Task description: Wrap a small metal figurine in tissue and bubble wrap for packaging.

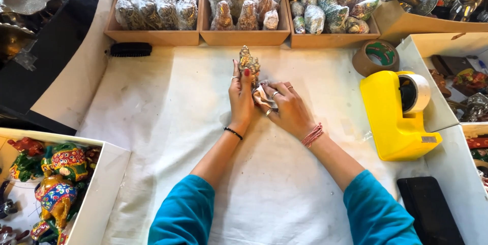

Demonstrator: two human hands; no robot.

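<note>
My left hand grips a small golden metal figurine, holding it upright over a white cloth-covered table. My right hand presses a crumpled whitish cloth against the figurine's lower part. Both hands meet near the middle of the table, fingers closed around what they hold.
Three wooden trays of plastic-wrapped figurines line the far edge. A black brush lies at the back left. A yellow tape dispenser and a brown tape roll stand at the right. A box of painted animal figures sits at the lower left.
</note>
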